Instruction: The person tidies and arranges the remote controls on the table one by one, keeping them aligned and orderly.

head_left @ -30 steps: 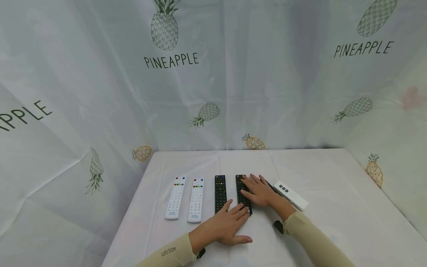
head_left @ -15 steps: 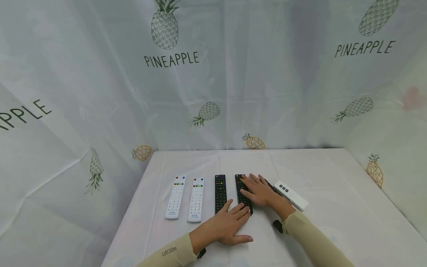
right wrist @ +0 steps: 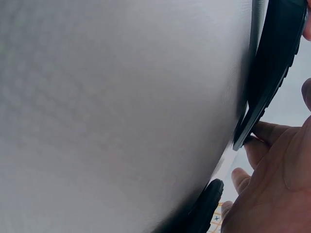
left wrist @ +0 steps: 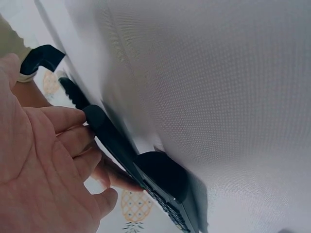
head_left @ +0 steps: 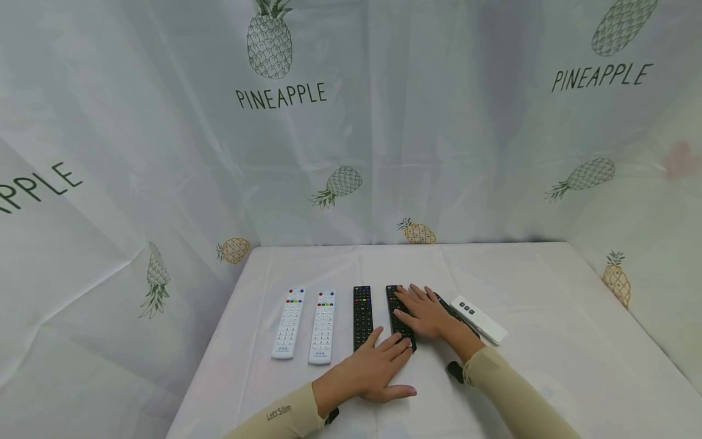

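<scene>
While both hands lie flat across the middle of the white-covered table [head_left: 526,286], I see in the head view the left hand [head_left: 375,372] with its fingers straight and its thumb spread away, fingertips on the near end of a black remote [head_left: 404,330]. The right hand [head_left: 425,314], fingers also straight and slightly spread, touches that same remote toward its far end. A second black remote [head_left: 362,314] lies just beside, to the left, its near end behind the left hand; a third black remote [head_left: 454,313] slants partly under the right wrist, next to a slanted white remote [head_left: 479,319]. Two more white remotes [head_left: 305,326] lie farther left. From the left wrist, a fingertip meets a dark remote's end, another remote's end looming closer. From the right wrist, fingers touch a remote's far end without wrapping it, a second dark remote below.
</scene>
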`<state>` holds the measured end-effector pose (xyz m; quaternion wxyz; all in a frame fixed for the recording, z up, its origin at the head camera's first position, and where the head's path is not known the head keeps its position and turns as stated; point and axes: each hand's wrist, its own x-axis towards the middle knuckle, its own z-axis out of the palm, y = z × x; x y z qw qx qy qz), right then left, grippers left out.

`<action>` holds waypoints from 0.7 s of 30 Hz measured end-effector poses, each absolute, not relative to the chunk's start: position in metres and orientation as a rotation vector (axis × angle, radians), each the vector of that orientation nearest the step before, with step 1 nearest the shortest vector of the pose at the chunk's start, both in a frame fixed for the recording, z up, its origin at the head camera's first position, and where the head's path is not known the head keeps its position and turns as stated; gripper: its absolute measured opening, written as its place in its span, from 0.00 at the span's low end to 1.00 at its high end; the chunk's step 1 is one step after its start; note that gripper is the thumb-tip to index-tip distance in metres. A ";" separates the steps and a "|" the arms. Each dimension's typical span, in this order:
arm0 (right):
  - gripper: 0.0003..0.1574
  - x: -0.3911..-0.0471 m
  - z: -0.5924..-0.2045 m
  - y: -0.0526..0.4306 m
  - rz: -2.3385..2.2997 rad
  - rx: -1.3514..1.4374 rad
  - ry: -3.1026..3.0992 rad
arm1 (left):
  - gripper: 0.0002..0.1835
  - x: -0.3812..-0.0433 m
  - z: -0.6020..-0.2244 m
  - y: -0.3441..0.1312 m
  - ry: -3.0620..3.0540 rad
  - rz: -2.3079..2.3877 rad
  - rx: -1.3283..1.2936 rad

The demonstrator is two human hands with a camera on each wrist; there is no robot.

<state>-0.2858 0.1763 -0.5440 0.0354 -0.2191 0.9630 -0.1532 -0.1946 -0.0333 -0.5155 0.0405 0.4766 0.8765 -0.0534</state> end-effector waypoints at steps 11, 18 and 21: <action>0.40 -0.285 -0.543 0.178 -0.498 -0.708 2.990 | 0.44 -0.196 -0.516 -0.033 2.688 -0.151 1.458; 0.39 -0.280 -0.542 0.184 -0.543 -0.706 3.026 | 0.44 -0.195 -0.514 -0.029 2.667 -0.130 1.467; 0.39 -0.277 -0.540 0.186 -0.546 -0.694 3.021 | 0.43 -0.194 -0.514 -0.029 2.653 -0.143 1.448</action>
